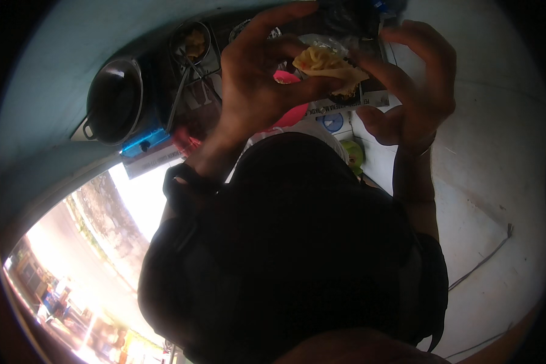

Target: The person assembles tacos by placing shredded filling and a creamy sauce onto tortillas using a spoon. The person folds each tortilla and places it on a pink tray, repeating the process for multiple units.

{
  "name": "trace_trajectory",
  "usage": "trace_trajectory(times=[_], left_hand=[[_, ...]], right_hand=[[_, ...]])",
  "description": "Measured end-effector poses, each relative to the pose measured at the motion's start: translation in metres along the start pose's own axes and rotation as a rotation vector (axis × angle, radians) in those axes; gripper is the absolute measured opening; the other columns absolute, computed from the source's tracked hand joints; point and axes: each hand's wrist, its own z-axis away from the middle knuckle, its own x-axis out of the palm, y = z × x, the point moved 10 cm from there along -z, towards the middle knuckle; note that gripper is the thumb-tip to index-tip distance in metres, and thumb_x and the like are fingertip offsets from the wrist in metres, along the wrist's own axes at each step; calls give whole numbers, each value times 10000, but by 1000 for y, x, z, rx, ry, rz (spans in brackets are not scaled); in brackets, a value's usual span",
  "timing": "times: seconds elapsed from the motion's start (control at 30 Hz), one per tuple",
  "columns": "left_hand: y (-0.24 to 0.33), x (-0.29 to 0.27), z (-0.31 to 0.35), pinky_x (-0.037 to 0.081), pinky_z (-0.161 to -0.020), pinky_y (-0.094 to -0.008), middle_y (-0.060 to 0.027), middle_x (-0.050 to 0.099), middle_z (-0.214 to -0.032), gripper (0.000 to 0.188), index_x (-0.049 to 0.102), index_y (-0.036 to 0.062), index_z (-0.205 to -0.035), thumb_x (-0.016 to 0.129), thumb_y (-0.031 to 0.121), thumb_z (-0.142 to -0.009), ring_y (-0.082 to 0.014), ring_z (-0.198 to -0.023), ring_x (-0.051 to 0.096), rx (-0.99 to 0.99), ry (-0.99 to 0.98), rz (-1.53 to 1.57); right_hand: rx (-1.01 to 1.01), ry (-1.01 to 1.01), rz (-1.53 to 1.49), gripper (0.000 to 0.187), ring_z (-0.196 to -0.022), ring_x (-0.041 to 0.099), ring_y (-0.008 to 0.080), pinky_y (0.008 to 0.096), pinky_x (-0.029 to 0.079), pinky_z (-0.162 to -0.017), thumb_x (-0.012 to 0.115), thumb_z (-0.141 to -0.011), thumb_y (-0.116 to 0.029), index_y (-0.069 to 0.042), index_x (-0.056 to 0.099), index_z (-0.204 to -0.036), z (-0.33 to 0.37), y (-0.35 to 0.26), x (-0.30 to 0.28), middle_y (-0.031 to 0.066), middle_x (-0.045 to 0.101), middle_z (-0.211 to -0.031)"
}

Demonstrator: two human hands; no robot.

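My left hand (249, 82) pinches a pale yellow dough wrapper (321, 59), shaped like a dumpling, between its thumb and fingers. Wavy pleats run along the wrapper's upper edge, and a flap of thin dough points right. My right hand (428, 88) is on the other side with its fingers apart. Its index fingertip reaches the wrapper's right end, apparently touching it, while the thumb stays away. Under my left hand, partly covered by it, sits a pink bowl (294, 114). Just below the wrapper lies some crumbly brown food, mostly hidden.
A dark wok (115, 100) stands on a blue stove (144, 143) at the left. Beside it, a round strainer (194, 41) holds golden food, with metal tongs (179, 97) alongside. Dark plastic (352, 18) lies at the back. A pale wall (497, 139) borders the right.
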Motion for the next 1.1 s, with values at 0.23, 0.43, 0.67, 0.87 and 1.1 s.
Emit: trace_trajectory(times=[0.23,0.43,0.67,0.87,1.1], left_hand=[[-3,1,2,561,-778,-301,-162,687,-896,773,382,-63,-1322,794,-80,-669,-221,-868,684,16,-27,73],[-11,-3,7,565,-762,-296,-153,685,-904,774,377,-38,-1331,798,-65,-682,-211,-862,682,-73,28,103],[-1,0,5,563,-738,-279,-155,682,-906,765,392,-40,-1326,798,-69,-678,-201,-830,682,30,10,46],[6,3,4,562,-734,-281,-156,682,-897,780,384,-43,-1334,797,-74,-673,-204,-829,683,81,-42,-5],[7,2,3,564,-778,-311,-178,679,-927,796,351,-72,-1341,782,-100,-672,-240,-876,681,117,-26,90]], right_hand=[[298,68,-559,391,-1054,550,251,371,423,-901,689,-744,-288,-5,652,-1011,13,24,21,153,581,-1109],[380,124,-789,250,-1019,556,239,347,436,-872,653,-711,-7,52,606,-950,20,19,39,168,573,-1068],[328,221,-772,148,-983,571,254,356,455,-835,635,-764,-2,59,590,-891,17,17,33,186,576,-1029],[300,248,-757,108,-985,571,262,362,459,-826,615,-769,37,61,581,-869,16,14,33,187,571,-1018],[277,274,-739,94,-996,568,279,368,462,-823,605,-767,59,63,574,-856,14,15,34,172,553,-998]])
